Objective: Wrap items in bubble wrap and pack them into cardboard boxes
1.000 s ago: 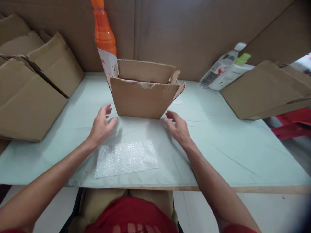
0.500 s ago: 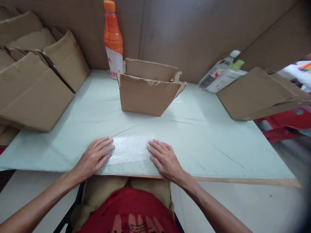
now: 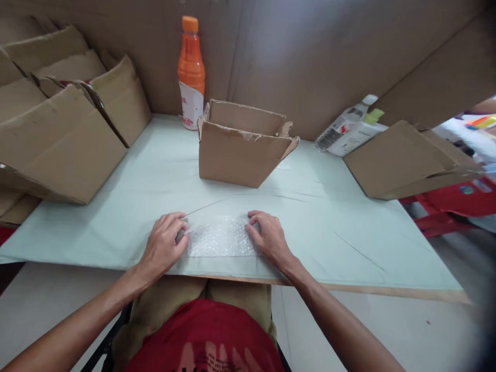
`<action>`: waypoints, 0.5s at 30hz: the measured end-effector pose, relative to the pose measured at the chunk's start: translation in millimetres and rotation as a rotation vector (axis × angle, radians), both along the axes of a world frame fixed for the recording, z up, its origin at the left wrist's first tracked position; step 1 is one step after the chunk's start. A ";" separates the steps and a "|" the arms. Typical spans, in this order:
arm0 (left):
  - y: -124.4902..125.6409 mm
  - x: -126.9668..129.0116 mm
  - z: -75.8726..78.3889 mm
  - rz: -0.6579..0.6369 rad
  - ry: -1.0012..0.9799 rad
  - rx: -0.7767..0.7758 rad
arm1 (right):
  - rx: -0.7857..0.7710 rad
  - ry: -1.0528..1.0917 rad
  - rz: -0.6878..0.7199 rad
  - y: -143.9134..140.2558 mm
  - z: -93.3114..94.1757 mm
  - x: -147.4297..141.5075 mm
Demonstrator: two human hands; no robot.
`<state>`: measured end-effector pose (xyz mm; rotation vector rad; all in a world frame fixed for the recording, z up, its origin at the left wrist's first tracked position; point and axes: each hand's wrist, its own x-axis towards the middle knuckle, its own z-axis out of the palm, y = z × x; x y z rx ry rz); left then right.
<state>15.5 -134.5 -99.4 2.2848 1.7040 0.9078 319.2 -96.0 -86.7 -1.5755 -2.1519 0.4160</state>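
A wide desk [image 3: 329, 206] covered with a pale green sheet fills most of the view, its bare wooden edge showing along the near side, and tall brown cardboard panels [image 3: 310, 57] wall it in at the back and on the right. On the left, a stack of folded cardboard boxes [image 3: 65, 139] leans across the desk's corner. On the right, another flattened box [image 3: 406, 160] lies tilted over the far edge, with red plastic crates [image 3: 457, 206] beyond it on the floor. In the middle of the desk, well apart from the hands, stands an open box [image 3: 242, 150] with ragged flaps turned up. Just behind its left corner an orange bottle [image 3: 191, 72] stands upright against the back panel, and at the back right two white bottles [image 3: 351, 132] lie on their sides between the panel and the flattened box. Nothing lies between the open box and the near edge except a small sheet of bubble wrap [image 3: 220, 236], flat on the green cover close to the person. The left hand [image 3: 165, 245] curls its fingers onto the sheet's left edge and the right hand [image 3: 269, 237] onto its right edge; each grip is bent over the wrap, pinching or pressing it, though whether the edges are lifted cannot be told.
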 end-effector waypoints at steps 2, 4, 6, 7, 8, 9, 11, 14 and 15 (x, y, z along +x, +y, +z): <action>-4.5 3.2 1.9 -0.002 -0.051 -0.034 | -0.067 0.078 -0.052 -12.0 4.1 8.5; -8.5 5.1 1.3 -0.026 -0.053 -0.031 | -0.150 0.097 -0.062 -23.5 8.2 16.2; -9.9 6.7 -0.7 -0.102 -0.033 0.011 | -0.206 0.068 -0.026 -31.5 10.4 20.5; -9.3 7.5 -1.6 -0.142 -0.032 0.032 | -0.219 0.047 -0.004 -33.8 10.7 21.6; -7.7 8.2 -2.1 -0.175 -0.040 0.044 | -0.224 0.030 0.019 -35.2 10.8 22.2; -5.4 8.8 -2.0 -0.200 -0.054 0.043 | -0.221 0.020 0.040 -35.7 10.9 22.9; 0.6 9.5 0.1 -0.220 -0.089 0.028 | -0.195 0.018 0.079 -35.6 11.7 25.2; 8.2 10.4 6.3 -0.273 -0.097 0.007 | -0.136 0.010 0.122 -35.6 15.8 30.8; 9.3 11.4 8.7 -0.306 -0.092 0.007 | -0.123 0.001 0.134 -35.7 17.6 31.7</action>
